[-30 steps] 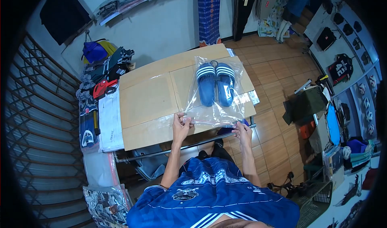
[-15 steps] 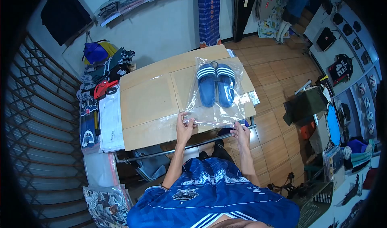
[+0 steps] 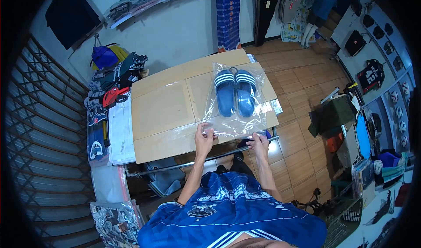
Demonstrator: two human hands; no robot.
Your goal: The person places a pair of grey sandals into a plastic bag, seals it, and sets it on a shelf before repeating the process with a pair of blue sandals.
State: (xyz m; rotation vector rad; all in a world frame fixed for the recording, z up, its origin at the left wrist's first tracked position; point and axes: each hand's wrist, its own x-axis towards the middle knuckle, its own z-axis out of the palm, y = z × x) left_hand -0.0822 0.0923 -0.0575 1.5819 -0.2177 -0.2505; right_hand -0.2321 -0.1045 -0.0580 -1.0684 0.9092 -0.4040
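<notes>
A pair of dark blue slide sandals [image 3: 226, 96] with white stripes lies side by side inside a clear plastic bag [image 3: 209, 103]. The bag rests flat on a cardboard sheet [image 3: 162, 107] that covers the table. At the bag's near edge, my left hand [image 3: 204, 138] pinches the left part of the plastic. My right hand [image 3: 258, 143] is closed on the same edge further right, just past the cardboard's front. The near edge looks gathered or folded between my hands.
A red tape dispenser [image 3: 115, 96] sits on white packages left of the cardboard, by piled clothes [image 3: 118, 74]. A metal rail [image 3: 175, 165] runs along the table's front. To the right stand a green crate [image 3: 344, 224] and a cluttered shelf.
My right hand has shifted slightly left and my left hand slightly right, bringing them closer along the bag's edge. The sandals have stayed in place.
</notes>
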